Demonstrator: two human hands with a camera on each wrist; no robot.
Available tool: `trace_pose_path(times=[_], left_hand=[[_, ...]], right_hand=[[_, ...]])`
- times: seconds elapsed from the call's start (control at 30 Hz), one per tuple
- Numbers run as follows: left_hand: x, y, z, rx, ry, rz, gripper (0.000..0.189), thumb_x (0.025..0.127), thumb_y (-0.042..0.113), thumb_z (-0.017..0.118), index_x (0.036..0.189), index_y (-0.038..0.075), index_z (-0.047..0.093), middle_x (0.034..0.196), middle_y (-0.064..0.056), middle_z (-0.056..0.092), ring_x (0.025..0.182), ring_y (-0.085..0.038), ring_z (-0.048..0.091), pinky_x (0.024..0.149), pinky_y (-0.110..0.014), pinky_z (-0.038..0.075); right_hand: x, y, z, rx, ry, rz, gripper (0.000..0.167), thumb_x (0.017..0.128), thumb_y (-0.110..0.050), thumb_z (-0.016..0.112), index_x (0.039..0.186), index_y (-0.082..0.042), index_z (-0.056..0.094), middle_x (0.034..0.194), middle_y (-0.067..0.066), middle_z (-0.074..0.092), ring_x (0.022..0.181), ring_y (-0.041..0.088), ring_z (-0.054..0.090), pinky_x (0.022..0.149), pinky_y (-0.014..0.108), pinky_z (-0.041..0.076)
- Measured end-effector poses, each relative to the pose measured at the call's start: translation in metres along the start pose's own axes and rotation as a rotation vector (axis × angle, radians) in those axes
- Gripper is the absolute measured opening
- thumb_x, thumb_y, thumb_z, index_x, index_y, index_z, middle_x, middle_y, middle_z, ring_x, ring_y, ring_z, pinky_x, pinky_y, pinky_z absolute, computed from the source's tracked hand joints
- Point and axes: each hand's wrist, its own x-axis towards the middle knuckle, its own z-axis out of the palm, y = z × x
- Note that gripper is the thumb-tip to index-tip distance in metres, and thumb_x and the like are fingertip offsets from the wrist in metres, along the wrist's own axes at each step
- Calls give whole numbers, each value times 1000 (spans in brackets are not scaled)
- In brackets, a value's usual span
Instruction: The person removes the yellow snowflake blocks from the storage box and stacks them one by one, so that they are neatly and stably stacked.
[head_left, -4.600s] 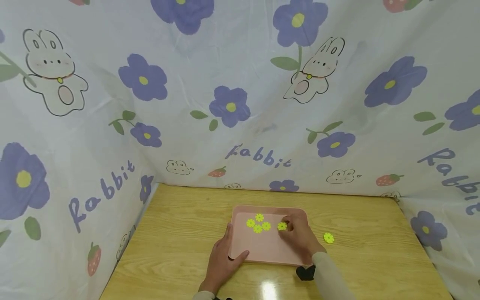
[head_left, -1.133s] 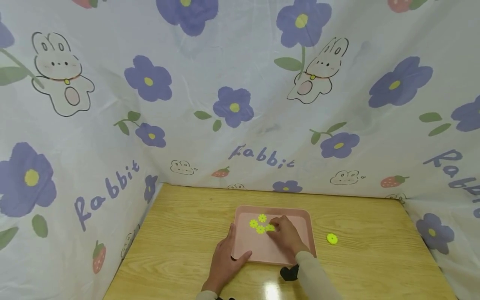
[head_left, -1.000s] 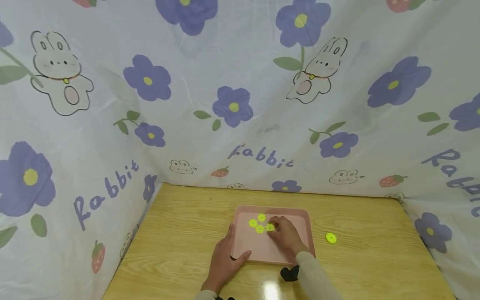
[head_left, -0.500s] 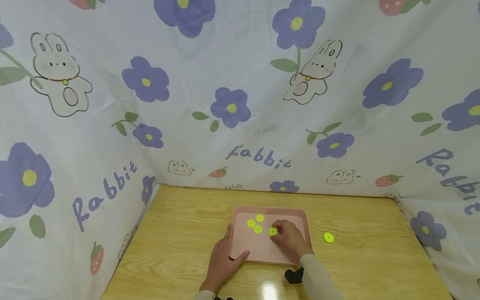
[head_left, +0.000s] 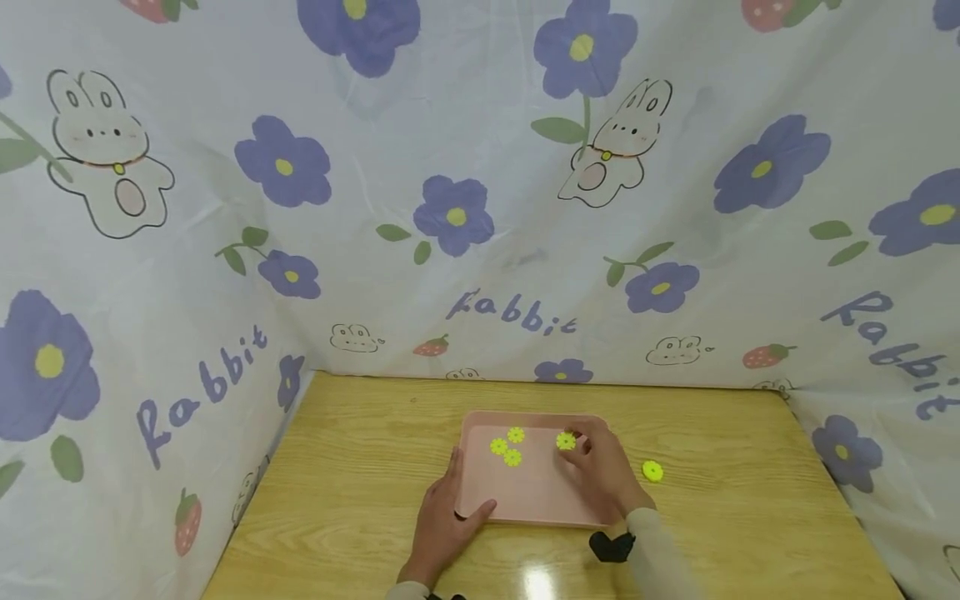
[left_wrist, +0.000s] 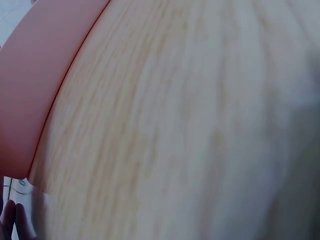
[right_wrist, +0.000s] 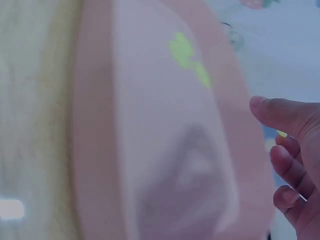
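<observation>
The pink tray [head_left: 525,493] lay on the wooden table [head_left: 337,483], its long axis running left to right across the front of the person. The left hand [head_left: 441,518] was spread at the tray's near left corner: fairly straight fingers lay along its left side and the thumb reached over its near rim, with no yellow piece in hold. How hard it pressed could not be told; the left wrist view showed mostly tray wall and table.

The right hand [head_left: 603,468] was over the tray's right half, thumb and fingers bent into a nearly closed pinch on one toothed yellow piece [head_left: 566,441]. That piece was over the far right part of the tray and seemed lifted off its floor, though the height was unclear. Being round, it gave no long axis to line up with.

The relation that mattered most, as far as could be judged, was sideways: three loose yellow pieces [head_left: 512,457] lay grouped in the tray's far left part, left of the pinched one and between the hands. Whether they touched one another was hard to tell. A further yellow disc [head_left: 652,472] lay on the table just beyond the tray's right side, with the right hand much the nearer.
</observation>
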Motion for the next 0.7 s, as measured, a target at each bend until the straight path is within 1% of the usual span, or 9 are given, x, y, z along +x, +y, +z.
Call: trace_pose_path(times=[0.13,0.17,0.23,0.3,0.37,0.53,0.63,0.7], left_hand=[[0,0,1,3,2,-1,101,92,60,70,166,12,21,170,-6,27,143,-30,47,116,-57,36],[0,-1,1,5,1,-1,101,92,60,70,166,12,21,170,-5,27,143,-29,47,116,-56,36],[0,-1,1,9,2,1,101,93,60,69,166,12,21,170,-6,27,144,-29,46,116,-56,36],[-1,-1,2,10,1,3,101,93,59,69,166,11,21,170,-6,27,144,-28,46,115,-56,36],[-1,-2,2,13,-2,7,101,93,59,69,166,11,21,170,-7,27,144,-28,46,115,-57,36],[0,-2,1,23,1,14,100,94,60,68,166,10,20,170,-8,27,144,-30,46,115,-58,36],[1,-2,1,23,7,10,100,93,60,68,166,10,21,169,-8,28,143,-32,47,114,-58,37],[1,-2,1,21,7,9,100,93,60,68,166,10,21,169,-8,28,142,-33,47,114,-58,37]], right_hand=[[-4,6,-25,-7,67,33,39,92,-14,80,129,-4,70,115,13,63,85,20,56,70,34,50],[-6,10,-32,-10,82,36,39,93,-14,79,129,-3,70,115,15,63,85,22,57,70,34,50],[-11,19,-43,-26,113,50,40,94,-15,78,131,-1,68,117,18,63,86,23,58,69,34,51],[-19,30,-53,-23,128,87,43,95,-16,77,133,1,66,120,20,62,88,25,58,68,35,50],[-27,42,-62,-30,144,132,45,96,-18,76,136,1,64,121,21,61,90,26,58,70,34,50],[-47,67,-76,-16,163,239,49,98,-21,75,138,3,61,124,24,59,100,32,59,76,37,53],[-55,78,-79,-2,160,272,48,98,-20,75,136,6,61,123,27,59,102,34,60,77,38,54],[-59,85,-79,-3,152,290,47,97,-19,75,134,6,63,122,26,60,101,33,60,78,39,54]])
